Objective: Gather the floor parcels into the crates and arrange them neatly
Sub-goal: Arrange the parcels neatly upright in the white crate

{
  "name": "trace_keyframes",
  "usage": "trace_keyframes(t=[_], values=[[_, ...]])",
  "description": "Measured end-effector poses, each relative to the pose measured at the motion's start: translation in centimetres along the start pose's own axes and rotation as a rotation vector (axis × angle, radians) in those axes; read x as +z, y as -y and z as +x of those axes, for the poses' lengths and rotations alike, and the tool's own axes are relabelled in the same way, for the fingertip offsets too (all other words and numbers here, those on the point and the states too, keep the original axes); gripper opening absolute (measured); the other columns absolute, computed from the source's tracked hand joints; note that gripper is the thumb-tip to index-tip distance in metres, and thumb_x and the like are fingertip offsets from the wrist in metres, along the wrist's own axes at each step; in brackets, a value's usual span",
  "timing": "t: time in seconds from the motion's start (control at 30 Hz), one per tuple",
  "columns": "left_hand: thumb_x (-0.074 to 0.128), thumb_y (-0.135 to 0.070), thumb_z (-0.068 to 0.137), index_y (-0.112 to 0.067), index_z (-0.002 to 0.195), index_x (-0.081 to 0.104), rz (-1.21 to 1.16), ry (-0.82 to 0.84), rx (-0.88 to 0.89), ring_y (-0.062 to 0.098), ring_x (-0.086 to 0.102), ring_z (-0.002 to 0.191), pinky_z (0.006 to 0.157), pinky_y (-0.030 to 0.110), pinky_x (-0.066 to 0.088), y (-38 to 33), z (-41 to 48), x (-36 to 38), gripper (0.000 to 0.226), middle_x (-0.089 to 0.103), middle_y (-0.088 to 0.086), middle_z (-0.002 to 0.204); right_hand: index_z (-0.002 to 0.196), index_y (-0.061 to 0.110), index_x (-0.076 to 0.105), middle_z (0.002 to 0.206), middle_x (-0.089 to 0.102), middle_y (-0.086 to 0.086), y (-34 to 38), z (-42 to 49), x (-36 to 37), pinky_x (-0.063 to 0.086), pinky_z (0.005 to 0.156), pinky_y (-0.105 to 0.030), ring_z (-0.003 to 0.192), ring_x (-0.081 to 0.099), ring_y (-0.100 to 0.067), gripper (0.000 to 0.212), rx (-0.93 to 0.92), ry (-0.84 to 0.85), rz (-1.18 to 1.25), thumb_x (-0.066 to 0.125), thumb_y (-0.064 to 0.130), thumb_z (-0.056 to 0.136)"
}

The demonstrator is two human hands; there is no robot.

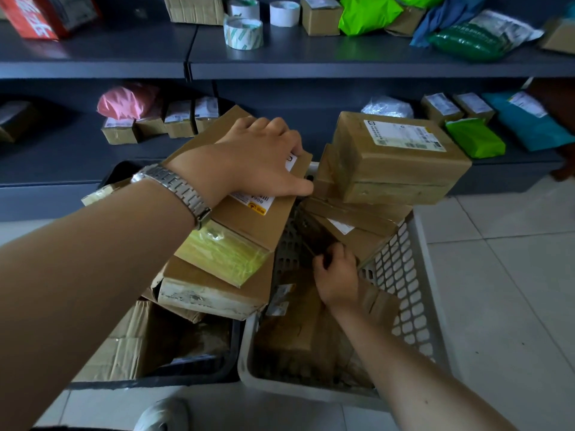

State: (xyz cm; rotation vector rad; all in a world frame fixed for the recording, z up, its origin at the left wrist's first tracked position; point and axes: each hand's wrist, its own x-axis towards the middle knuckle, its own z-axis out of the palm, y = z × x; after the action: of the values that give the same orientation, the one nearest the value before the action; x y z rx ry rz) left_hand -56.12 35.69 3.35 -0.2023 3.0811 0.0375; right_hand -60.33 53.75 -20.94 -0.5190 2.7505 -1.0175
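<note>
Two crates stand side by side on the floor: a dark crate [149, 379] at left and a pale perforated crate [410, 275] at right, both piled with cardboard parcels. My left hand [258, 157], with a metal watch on the wrist, grips the far edge of a flat labelled box [249, 219] lying on top of the left pile. Down inside the pale crate, my right hand [336, 275] pinches the edge of a tilted box [348, 237]. A large labelled box [398, 157] sits on top of the right pile.
Grey shelves [280, 60] run behind the crates, holding tape rolls [242, 32], small boxes, and green, pink and blue mailer bags. White tiled floor [504, 275] lies to the right. A shoe tip [161, 415] shows at the bottom.
</note>
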Motion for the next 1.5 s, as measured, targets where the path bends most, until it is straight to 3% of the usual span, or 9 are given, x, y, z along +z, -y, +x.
trace_keyframes(t=[0.17,0.27,0.57,0.77,0.97,1.13,1.33,1.4,1.5], values=[[0.039,-0.075,0.067,-0.032,0.132,0.043,0.006,0.034,-0.012,0.024,0.032,0.133,0.112,0.041,0.018,-0.3,-0.3,-0.3,0.078,0.038,0.000,0.139,0.154,0.022,0.013,0.155,0.017,-0.015,-0.4,-1.5,1.3,0.035,0.111,-0.049,0.141,0.028,-0.040,0.097,0.489,0.422,-0.063,0.061,0.064,0.081],[0.037,-0.074,0.064,-0.032,0.132,0.043,-0.010,0.038,-0.020,0.025,0.032,0.133,0.112,0.042,0.018,-0.4,-0.5,-0.4,0.080,0.038,0.001,0.139,0.156,0.018,0.008,0.153,0.031,-0.015,-0.9,-1.0,1.0,0.042,0.109,-0.048,0.134,0.042,-0.037,0.118,0.680,0.664,0.123,0.074,0.064,0.070],[0.039,-0.074,0.065,-0.031,0.132,0.044,-0.009,0.007,-0.009,0.025,0.033,0.133,0.113,0.041,0.017,-0.2,-0.9,-0.4,0.080,0.039,0.001,0.139,0.132,0.010,0.054,0.103,0.067,-0.020,-4.2,-4.2,1.5,0.052,0.083,-0.040,0.093,0.065,-0.034,0.038,0.969,0.658,0.698,0.047,0.035,0.103],[0.038,-0.074,0.064,-0.032,0.131,0.045,-0.014,0.030,-0.016,0.026,0.035,0.131,0.111,0.042,0.020,-0.7,-0.8,-0.5,0.080,0.040,0.001,0.138,0.152,0.026,0.030,0.140,0.052,-0.013,-5.9,-4.8,2.2,0.044,0.106,-0.045,0.122,0.054,-0.032,0.046,0.697,0.548,0.543,0.037,0.034,0.107],[0.050,-0.071,0.077,-0.033,0.132,0.044,-0.019,0.016,-0.011,0.024,0.031,0.134,0.113,0.041,0.016,-0.4,-0.7,-0.4,0.068,0.038,0.000,0.139,0.114,0.013,0.051,0.116,0.060,-0.022,-6.0,-4.8,0.2,0.039,0.092,-0.058,0.110,0.055,-0.041,0.071,1.134,0.914,0.625,0.080,0.060,0.068],[0.052,-0.069,0.078,-0.032,0.132,0.043,-0.015,-0.001,-0.005,0.024,0.031,0.134,0.114,0.041,0.016,-0.3,-0.7,-0.2,0.066,0.038,0.000,0.139,0.120,0.016,0.060,0.115,0.069,-0.016,-5.8,-4.5,1.4,0.055,0.082,-0.044,0.104,0.066,-0.032,0.052,0.954,0.824,0.793,0.073,0.050,0.082],[0.043,-0.074,0.068,-0.031,0.131,0.044,-0.015,0.010,-0.005,0.025,0.033,0.133,0.113,0.042,0.017,-0.4,-0.9,-0.4,0.076,0.039,0.001,0.139,0.120,0.027,0.055,0.119,0.060,0.000,-4.1,-5.5,0.9,0.050,0.089,-0.032,0.107,0.060,-0.020,0.025,0.249,0.453,0.082,0.054,0.028,0.095],[0.038,-0.074,0.064,-0.032,0.132,0.045,-0.018,0.017,-0.015,0.026,0.033,0.134,0.113,0.042,0.017,-0.5,-1.0,-0.5,0.080,0.039,0.001,0.139,0.128,0.025,0.048,0.131,0.052,-0.004,-4.0,-4.9,-1.0,0.046,0.099,-0.037,0.121,0.052,-0.024,0.038,0.023,0.143,-0.224,0.059,0.027,0.091],[0.038,-0.074,0.064,-0.031,0.132,0.045,-0.015,0.013,-0.015,0.026,0.034,0.132,0.113,0.042,0.018,-0.8,-1.2,-0.6,0.081,0.040,0.002,0.139,0.154,0.021,0.009,0.160,0.011,-0.017,-6.6,-4.5,-2.9,0.025,0.118,-0.051,0.148,0.014,-0.036,0.102,0.351,0.187,-0.396,0.071,0.051,0.080]])
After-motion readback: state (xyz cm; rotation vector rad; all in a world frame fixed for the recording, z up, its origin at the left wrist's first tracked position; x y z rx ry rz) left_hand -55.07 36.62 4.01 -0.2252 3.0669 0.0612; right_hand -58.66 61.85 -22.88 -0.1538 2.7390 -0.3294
